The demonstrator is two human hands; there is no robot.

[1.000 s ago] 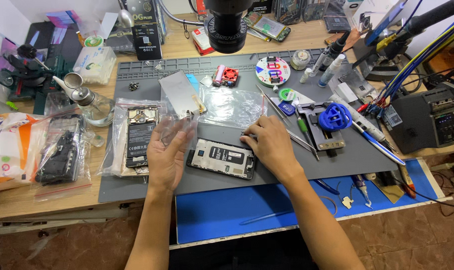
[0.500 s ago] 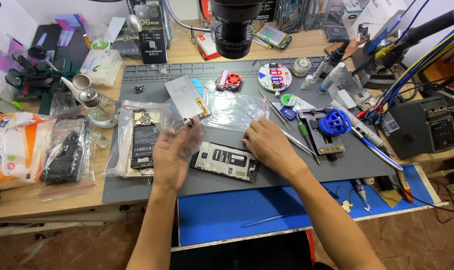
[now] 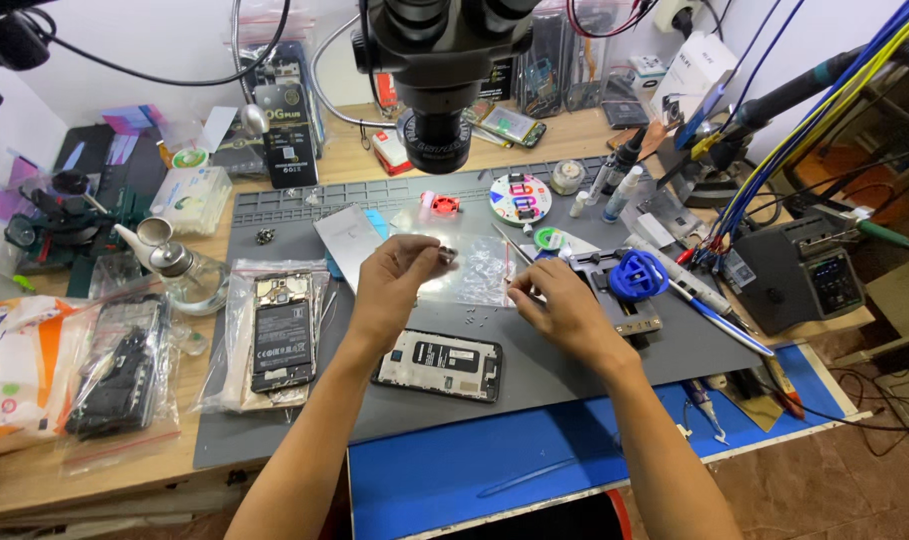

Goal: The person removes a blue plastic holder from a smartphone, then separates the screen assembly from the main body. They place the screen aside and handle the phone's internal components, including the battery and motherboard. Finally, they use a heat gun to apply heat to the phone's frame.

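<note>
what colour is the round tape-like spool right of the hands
Blue; the round plastic spool shows best in the head view.

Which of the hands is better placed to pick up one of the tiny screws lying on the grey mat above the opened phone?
Right hand, probably: its fingertips sit beside the tiny screws, while the left hand pinches a small part.

Microscope head [image 3: 436,60], glass dispenser bottle [image 3: 179,270], blue tape roll [image 3: 637,274] — soldering station [image 3: 804,280].
</note>
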